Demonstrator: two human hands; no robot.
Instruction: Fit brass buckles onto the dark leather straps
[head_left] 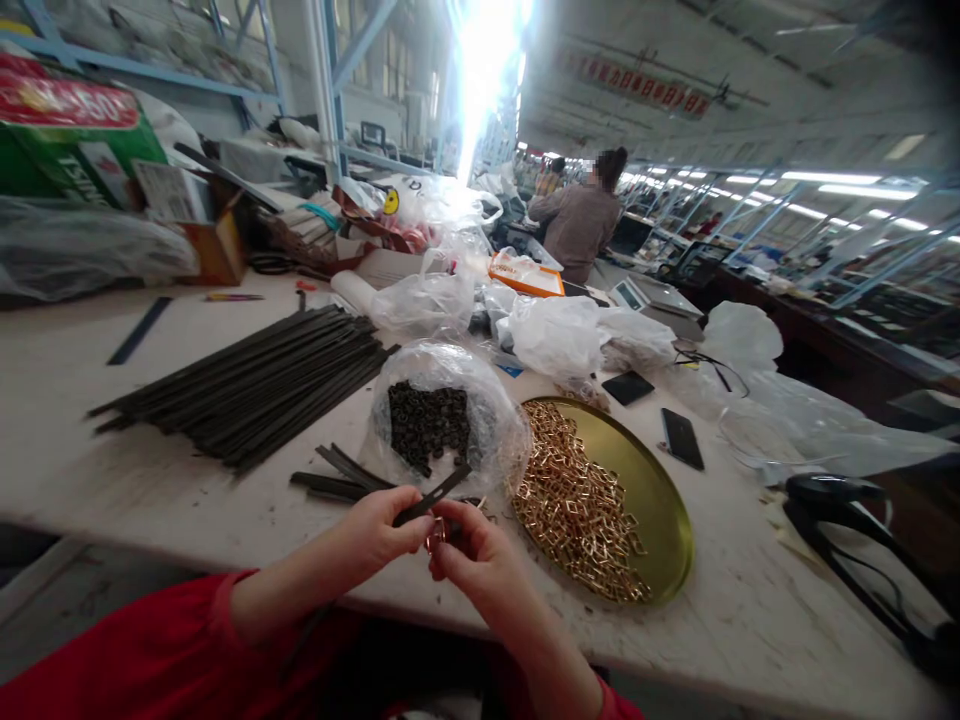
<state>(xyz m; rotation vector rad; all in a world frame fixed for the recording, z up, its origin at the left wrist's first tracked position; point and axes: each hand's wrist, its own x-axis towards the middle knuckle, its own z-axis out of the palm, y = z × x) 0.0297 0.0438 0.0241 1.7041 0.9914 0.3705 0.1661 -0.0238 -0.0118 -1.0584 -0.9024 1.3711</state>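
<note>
My left hand (386, 530) is closed on a dark strap (442, 490), whose end sticks up to the right past the fingers. Right beside it, my right hand (476, 550) pinches a small gold-coloured buckle (435, 537) at the strap. Both hands are nearly touching, above the table's front edge. Just behind them is an open clear plastic bag (495, 420) of small black pieces (427, 420). A round gold tray (671, 500) with a heap of gold buckles (574, 495) lies to the right. A few loose dark straps (330, 485) rest left of the bag.
A large bundle of dark straps (255, 385) covers the left of the table (60, 440). Plastic bags (555, 335), a phone (682, 438) and a black square (628, 387) lie behind the tray. Black headphones (847, 540) are at the right. A person (581, 225) is farther back.
</note>
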